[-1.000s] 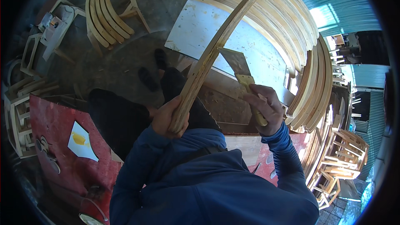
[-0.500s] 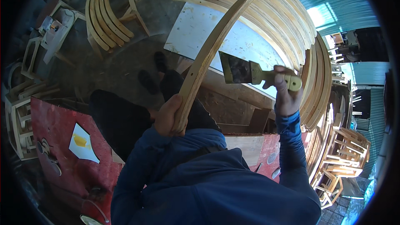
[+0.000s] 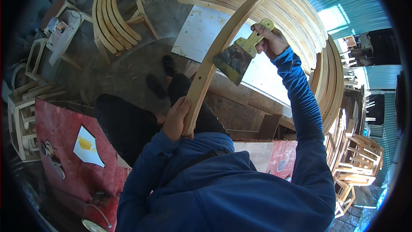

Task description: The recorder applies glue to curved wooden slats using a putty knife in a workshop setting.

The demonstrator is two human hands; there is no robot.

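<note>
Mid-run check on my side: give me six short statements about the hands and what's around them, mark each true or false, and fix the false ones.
1. The left hand holds the near end of a curved wooden strip. True.
2. The right hand is empty. False: it holds a scraper by the handle.
3. The scraper's handle is black. False: it is yellowish.
4. A white sheet with a yellow patch lies on the red surface. True.
5. The sleeves are bright orange. False: they are blue.
6. More curved wooden pieces are grouped at the top of the view. True.
</note>
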